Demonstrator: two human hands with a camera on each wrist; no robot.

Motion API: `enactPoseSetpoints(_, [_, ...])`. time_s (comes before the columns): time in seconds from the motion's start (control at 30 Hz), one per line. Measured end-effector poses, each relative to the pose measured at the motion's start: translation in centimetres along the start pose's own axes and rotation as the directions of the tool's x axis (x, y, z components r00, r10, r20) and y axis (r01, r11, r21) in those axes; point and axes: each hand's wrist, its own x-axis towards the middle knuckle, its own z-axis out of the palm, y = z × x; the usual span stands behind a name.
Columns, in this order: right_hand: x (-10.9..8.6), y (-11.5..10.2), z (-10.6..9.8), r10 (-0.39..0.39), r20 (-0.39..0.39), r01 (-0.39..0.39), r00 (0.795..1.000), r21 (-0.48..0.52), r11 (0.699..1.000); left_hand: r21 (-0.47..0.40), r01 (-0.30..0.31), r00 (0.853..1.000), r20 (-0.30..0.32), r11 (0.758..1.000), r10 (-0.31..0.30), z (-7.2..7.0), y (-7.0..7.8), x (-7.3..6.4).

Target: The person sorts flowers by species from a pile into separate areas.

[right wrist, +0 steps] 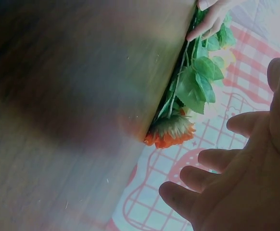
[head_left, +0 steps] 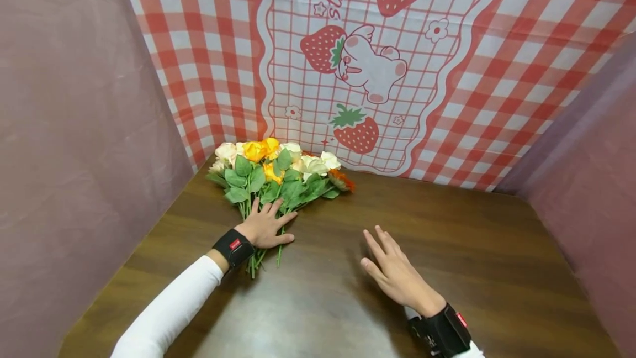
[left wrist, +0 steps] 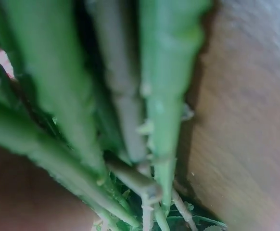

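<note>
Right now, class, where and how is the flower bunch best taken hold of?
Probably by the stems, just below the leaves, from the person's side: they gather narrowly there, while the blooms fan out toward the checked cloth. The left hand lies over the stems, so curling it round them should work.

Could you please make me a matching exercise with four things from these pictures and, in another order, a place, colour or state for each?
Things:
1. Left hand
2. Right hand
3. Wristbands
4. Cloth

Descriptions:
A. Black
B. Fingers extended, apart from the flowers
C. Red and white, with strawberries printed on it
D. Fingers spread over the stems

Right pairs: 1-D, 2-B, 3-A, 4-C.
</note>
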Motion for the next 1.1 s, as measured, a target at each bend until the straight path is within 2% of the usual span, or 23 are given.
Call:
enactPoseSetpoints(0.27, [-1.2, 0.3, -0.2, 0.015, 0.009, -0.015, 1.0, 0.02, 1.0, 0.005, -0.009, 1.0, 0.017, 1.0, 0.009, 0.4, 1.0, 0.3])
enactPoseSetpoints(0.6, [-0.6, 0.1, -0.5, -0.005, -0.005, 0.005, 1.0, 0.031, 1.0, 0.012, 0.007, 1.0, -0.005, 1.0, -0.007, -0.4, 0.3, -0.3])
enactPoseSetpoints(0.77, [-1.0, 0.1, -0.4, -0.008, -0.021, 0.008, 1.0, 0.025, 1.0, -0.006, -0.005, 1.0, 0.005, 1.0, 0.005, -0.2, 0.5, -0.3])
enactPoseSetpoints(0.9, [-1.1, 0.4, -0.3, -0.014, -0.032, 0.014, 0.999, 0.018, 1.0, -0.015, -0.012, 1.0, -0.011, 1.0, 0.012, -0.4, 0.7, -0.1])
enactPoseSetpoints(1.1, [-0.8, 0.2, -0.5, -0.028, -0.02, 0.028, 0.999, 0.014, 1.0, -0.04, 0.006, 0.999, -0.033, 0.999, -0.007, -0.3, 0.5, -0.4])
